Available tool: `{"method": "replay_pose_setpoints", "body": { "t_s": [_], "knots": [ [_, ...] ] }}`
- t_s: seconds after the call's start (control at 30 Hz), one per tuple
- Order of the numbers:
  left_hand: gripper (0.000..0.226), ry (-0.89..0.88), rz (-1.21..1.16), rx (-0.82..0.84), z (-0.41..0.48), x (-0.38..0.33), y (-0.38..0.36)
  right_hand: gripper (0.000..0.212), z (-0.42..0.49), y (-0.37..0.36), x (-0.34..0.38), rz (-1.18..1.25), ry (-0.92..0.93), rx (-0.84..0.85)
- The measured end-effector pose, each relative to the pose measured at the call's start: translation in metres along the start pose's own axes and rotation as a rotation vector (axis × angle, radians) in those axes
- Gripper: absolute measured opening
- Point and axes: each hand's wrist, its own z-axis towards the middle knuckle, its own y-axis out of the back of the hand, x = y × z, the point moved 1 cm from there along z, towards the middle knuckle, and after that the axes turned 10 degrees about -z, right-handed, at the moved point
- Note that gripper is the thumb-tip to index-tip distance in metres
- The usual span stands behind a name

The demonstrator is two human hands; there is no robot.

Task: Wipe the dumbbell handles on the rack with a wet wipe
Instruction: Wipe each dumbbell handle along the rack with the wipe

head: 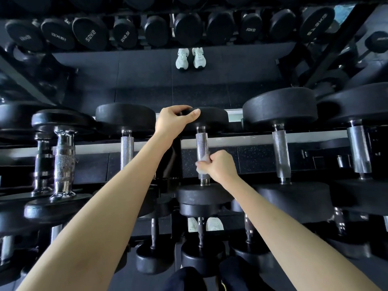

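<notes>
A black dumbbell with a knurled silver handle (202, 143) lies on the top tier of the rack (252, 140), in the middle of the view. My left hand (173, 120) grips the far rubber head (212, 117) of this dumbbell, thumb over its edge. My right hand (218, 164) is wrapped round the lower part of the handle with a white wet wipe (202, 163) bunched between fingers and metal. The near head (204, 195) sits just below my right wrist.
More dumbbells flank it: one handle to the left (127, 152), a chrome one (64, 160) further left, two to the right (281, 154) (360, 150). Lower tiers hold smaller dumbbells (155, 255). A mirror behind reflects dumbbells and white shoes (190, 57).
</notes>
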Motion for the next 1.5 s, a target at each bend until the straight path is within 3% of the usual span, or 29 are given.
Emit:
{"method": "replay_pose_setpoints", "body": {
  "t_s": [0.07,0.13,0.2,0.23,0.37,0.53,0.7,0.83,0.9,1.0,1.27,1.5],
  "knots": [
    [0.043,-0.011,0.073,-0.009,-0.002,0.000,0.002,0.031,0.003,0.009,0.003,-0.076,-0.039,0.024],
    [0.040,-0.041,0.091,-0.135,-0.010,0.001,0.007,0.037,0.003,0.016,0.005,-0.017,-0.088,-0.109],
    [0.028,-0.090,0.059,-0.294,-0.026,0.007,0.014,0.039,-0.004,0.020,0.006,0.223,-0.120,-0.293],
    [0.022,-0.106,0.043,-0.325,-0.035,0.013,0.016,0.039,-0.009,0.022,0.010,0.376,-0.136,-0.302],
    [0.013,-0.097,0.093,-0.178,-0.061,0.035,0.005,0.037,-0.016,0.011,0.027,0.759,-0.220,0.100],
    [0.023,-0.074,0.309,-0.048,-0.075,0.048,-0.023,0.038,-0.020,0.009,0.019,0.847,-0.173,0.171],
    [0.038,0.147,0.167,-0.069,-0.066,0.052,-0.046,0.040,-0.022,0.022,0.003,0.705,-0.156,0.180],
    [0.035,0.196,0.142,-0.120,-0.065,0.053,-0.053,0.040,-0.036,0.018,-0.008,0.530,0.034,0.037],
    [0.030,0.210,0.176,-0.124,-0.066,0.056,-0.052,0.037,-0.041,0.011,-0.013,0.439,0.058,-0.111],
    [0.033,0.174,0.252,-0.173,-0.066,0.065,-0.046,0.038,-0.041,0.003,-0.022,0.388,-0.032,-0.281],
    [0.031,0.128,-0.035,-0.237,-0.056,0.075,-0.045,0.042,-0.036,-0.006,-0.027,0.385,-0.086,-0.289],
    [0.010,0.071,-0.134,-0.402,-0.032,0.061,-0.050,0.044,-0.035,-0.009,-0.029,0.390,-0.065,-0.354]
  ]
}}
